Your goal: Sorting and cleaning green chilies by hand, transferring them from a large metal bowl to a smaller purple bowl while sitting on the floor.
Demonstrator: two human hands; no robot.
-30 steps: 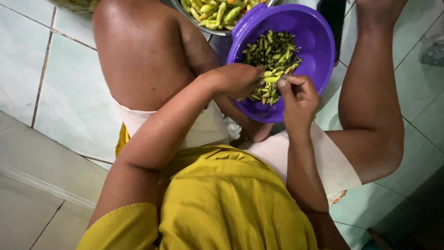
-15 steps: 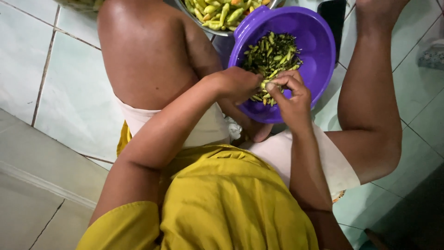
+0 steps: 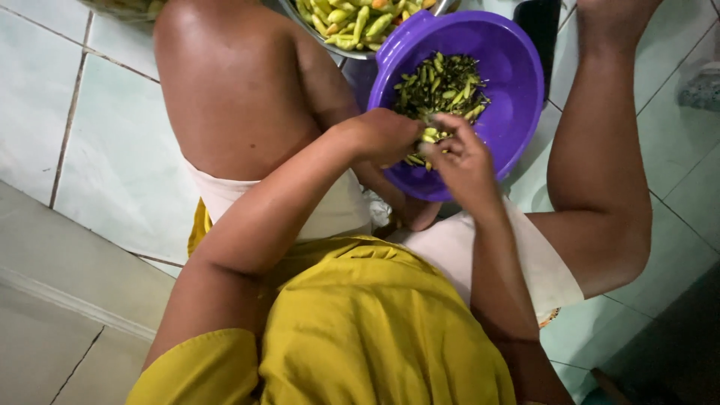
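Observation:
A purple plastic bowl sits on the tiled floor between my knees, holding a pile of dark green stems and pale green chilli pieces. Both hands meet over its near rim. My left hand is closed around several pale green chillies. My right hand pinches the end of one of those chillies with its fingertips, right against the left hand.
A metal bowl full of whole green and yellow chillies stands just beyond the purple bowl at the top. A dark flat object lies behind the bowl. My bare knees flank both bowls. Pale floor tiles spread to the left.
My right hand has come in from the bowl's right side to meet the left hand. Both hands now work together on the chillies over the near rim.

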